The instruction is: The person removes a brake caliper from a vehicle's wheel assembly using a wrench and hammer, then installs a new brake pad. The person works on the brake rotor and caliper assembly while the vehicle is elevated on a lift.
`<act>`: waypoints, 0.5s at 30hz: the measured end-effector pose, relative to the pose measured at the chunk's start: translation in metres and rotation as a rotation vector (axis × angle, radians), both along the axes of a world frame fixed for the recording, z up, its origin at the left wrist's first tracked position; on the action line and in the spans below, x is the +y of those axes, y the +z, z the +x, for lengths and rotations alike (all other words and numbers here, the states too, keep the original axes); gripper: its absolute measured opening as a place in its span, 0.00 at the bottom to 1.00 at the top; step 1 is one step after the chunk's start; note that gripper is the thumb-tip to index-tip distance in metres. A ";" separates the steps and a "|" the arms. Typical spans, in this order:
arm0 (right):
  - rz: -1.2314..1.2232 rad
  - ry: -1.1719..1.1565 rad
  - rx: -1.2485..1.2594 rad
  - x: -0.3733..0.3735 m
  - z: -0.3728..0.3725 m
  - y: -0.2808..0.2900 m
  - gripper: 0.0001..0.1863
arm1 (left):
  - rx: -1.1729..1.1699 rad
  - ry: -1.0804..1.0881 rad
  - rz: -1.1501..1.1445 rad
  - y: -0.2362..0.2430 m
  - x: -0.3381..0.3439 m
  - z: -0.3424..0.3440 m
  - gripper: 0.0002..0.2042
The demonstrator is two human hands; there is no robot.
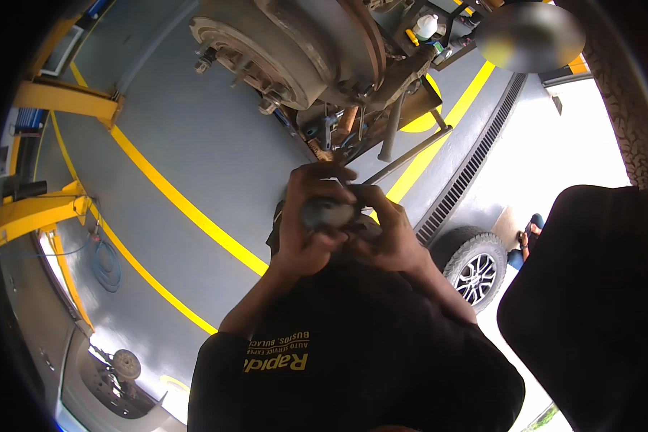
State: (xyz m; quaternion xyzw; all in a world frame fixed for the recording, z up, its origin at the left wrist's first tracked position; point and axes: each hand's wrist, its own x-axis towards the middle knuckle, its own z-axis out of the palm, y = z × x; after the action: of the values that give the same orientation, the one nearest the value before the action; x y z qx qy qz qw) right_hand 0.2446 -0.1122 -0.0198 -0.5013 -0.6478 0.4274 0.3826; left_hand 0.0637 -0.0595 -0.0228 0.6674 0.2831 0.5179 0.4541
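In the head view, my left hand (302,230) and my right hand (389,234) meet in front of my dark shirt, fingers curled round a small blurred part (327,212), dark grey and rounded, which I cannot identify. My fingers hide much of it. Just beyond them, a tray (432,101) holds several tools (327,129), partly hidden behind the raised brake and hub assembly (281,65) with its exposed studs.
Yellow lift arms (65,101) and a coiled blue hose (106,263) are at left. A floor drain (468,158) runs at right, near a wheel with tyre (475,273) and another person's hand (525,237). A large black shape (583,302) fills the lower right.
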 end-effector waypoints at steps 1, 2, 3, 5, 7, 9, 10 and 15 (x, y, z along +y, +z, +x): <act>0.047 -0.013 -0.006 0.001 -0.001 0.004 0.25 | 0.111 -0.041 0.125 0.005 0.006 -0.003 0.34; 0.092 0.048 -0.056 0.006 -0.002 0.015 0.27 | 0.138 -0.102 0.144 0.008 0.009 -0.005 0.40; 0.184 0.060 -0.065 0.010 -0.001 0.023 0.26 | 0.108 -0.095 0.157 0.015 0.011 -0.006 0.42; 0.354 -0.012 0.010 0.016 0.008 0.037 0.24 | 0.037 -0.095 0.182 0.030 0.016 -0.005 0.47; 0.556 -0.200 0.185 0.021 0.017 0.056 0.21 | 0.139 0.009 0.307 0.032 0.029 -0.026 0.44; 0.715 -0.377 0.259 0.034 0.021 0.099 0.17 | 0.158 0.088 0.176 0.039 0.054 -0.038 0.19; 0.751 -0.426 0.284 0.045 0.020 0.116 0.15 | 0.261 0.061 0.119 0.048 0.064 -0.038 0.20; 0.505 -0.719 -0.049 0.080 -0.002 0.125 0.12 | 0.748 0.045 0.422 0.055 0.098 -0.012 0.23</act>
State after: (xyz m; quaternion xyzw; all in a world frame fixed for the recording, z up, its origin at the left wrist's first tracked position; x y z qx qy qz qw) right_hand 0.2427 -0.0319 0.1052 -0.5955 -0.5251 0.0832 0.6022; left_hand 0.0514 0.0386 0.0325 0.8813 0.3304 0.2965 0.1621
